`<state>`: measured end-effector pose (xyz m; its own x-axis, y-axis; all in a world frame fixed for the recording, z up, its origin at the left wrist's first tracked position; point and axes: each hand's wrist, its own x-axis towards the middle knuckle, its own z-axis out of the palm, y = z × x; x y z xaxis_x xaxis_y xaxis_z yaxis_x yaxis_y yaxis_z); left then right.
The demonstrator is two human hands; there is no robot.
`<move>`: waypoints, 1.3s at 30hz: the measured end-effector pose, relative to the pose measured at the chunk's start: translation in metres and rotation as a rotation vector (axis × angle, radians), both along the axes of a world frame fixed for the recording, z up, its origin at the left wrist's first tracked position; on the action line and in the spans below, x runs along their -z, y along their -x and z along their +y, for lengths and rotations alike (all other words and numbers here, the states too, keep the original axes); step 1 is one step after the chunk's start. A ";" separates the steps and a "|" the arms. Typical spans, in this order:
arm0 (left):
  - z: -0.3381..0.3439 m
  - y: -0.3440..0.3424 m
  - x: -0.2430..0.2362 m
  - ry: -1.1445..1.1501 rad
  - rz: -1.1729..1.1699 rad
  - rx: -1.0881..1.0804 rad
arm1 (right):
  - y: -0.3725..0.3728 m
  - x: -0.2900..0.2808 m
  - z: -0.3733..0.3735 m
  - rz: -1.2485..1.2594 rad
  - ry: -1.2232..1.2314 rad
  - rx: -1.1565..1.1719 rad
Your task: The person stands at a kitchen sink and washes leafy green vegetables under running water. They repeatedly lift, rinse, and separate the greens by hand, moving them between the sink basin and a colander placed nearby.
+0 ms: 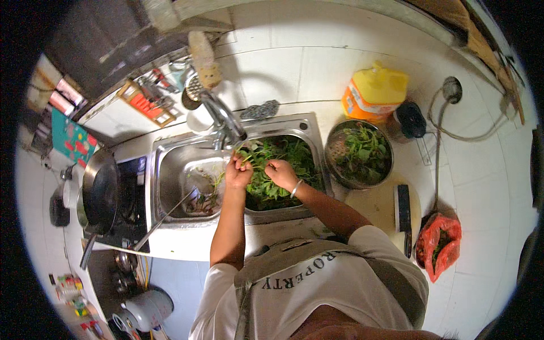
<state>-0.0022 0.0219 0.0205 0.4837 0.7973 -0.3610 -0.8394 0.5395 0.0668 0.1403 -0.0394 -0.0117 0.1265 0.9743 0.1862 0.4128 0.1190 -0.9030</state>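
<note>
Over the right basin of the steel sink (pixel 317 127), a heap of leafy greens (pixel 297 156) fills most of the basin. My left hand (pixel 239 173) is closed around green stems near the divider, just below the faucet (pixel 226 122). Pinched fingers of my right hand (pixel 281 174) hold a stem of the same greens, a short way to the right. A light bracelet sits on the right wrist. In the left basin lie trimmed stems and scraps (pixel 201 201), with a long-handled metal utensil (pixel 167 220) leaning out over the front rim.
A round metal strainer (pixel 335 165) with greens stands to the right, beside a yellow-and-orange container (pixel 374 93). A dark-handled knife (pixel 403 209) rests on a round cutting board (pixel 371 204). A red plastic bag (pixel 447 243) is farther right. A wok (pixel 101 190) sits at left.
</note>
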 end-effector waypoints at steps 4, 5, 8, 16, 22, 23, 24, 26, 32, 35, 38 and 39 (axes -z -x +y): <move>0.005 0.018 -0.024 -0.056 0.068 -0.040 | -0.030 -0.008 0.003 0.375 0.383 0.109; 0.014 0.035 -0.012 -0.054 0.091 -0.085 | -0.037 -0.013 0.002 0.467 0.307 0.077; 0.020 0.084 0.017 -0.190 0.102 -0.086 | -0.075 -0.052 0.001 0.439 0.128 0.221; -0.006 0.220 0.107 -0.323 1.807 0.072 | -0.206 -0.111 -0.058 -0.217 0.342 0.648; -0.024 0.209 0.124 -0.581 2.731 0.404 | -0.223 -0.048 -0.055 -0.944 0.198 0.709; -0.027 0.181 0.099 -0.603 2.790 0.282 | -0.212 -0.058 -0.050 -0.883 0.088 0.624; -0.028 0.155 0.075 -0.620 2.847 0.150 | -0.199 -0.064 -0.043 -0.819 -0.024 0.537; -0.017 0.116 0.046 -0.738 2.778 0.126 | -0.162 -0.061 -0.027 -0.799 -0.282 0.463; 0.019 -0.001 0.072 -1.317 1.782 0.384 | -0.080 -0.036 0.003 -0.366 -0.116 0.053; 0.026 -0.048 0.087 -1.404 2.275 0.873 | -0.067 -0.026 -0.004 -0.322 0.010 -0.005; 0.030 -0.067 0.082 -1.148 2.282 1.238 | -0.078 -0.016 -0.017 -0.369 0.093 -0.004; 0.028 -0.068 0.097 -1.104 2.196 1.298 | -0.083 -0.007 -0.021 -0.336 0.102 0.007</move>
